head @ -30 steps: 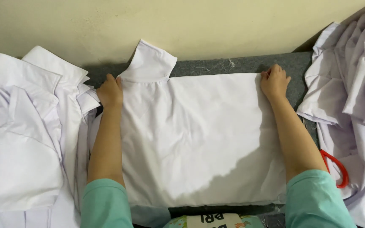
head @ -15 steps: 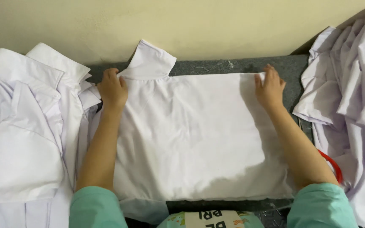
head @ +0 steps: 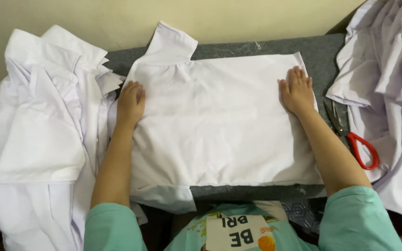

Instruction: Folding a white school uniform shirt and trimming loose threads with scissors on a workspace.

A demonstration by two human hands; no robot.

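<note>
Pressing flat with fingers spread, left hand [head: 130,103] and right hand [head: 297,90] hold down the folded white shirt [head: 215,125].

left hand [head: 130,101]: palm down, fingers together and pointing far, laid flat, gripping nothing.
right hand [head: 297,90]: palm down, fingers slightly spread, pointing far, pressed flat.
arms: both bare forearms stretched forward, well apart, roughly parallel.
sleeves: teal, ending at the elbows, near edge.
</note>
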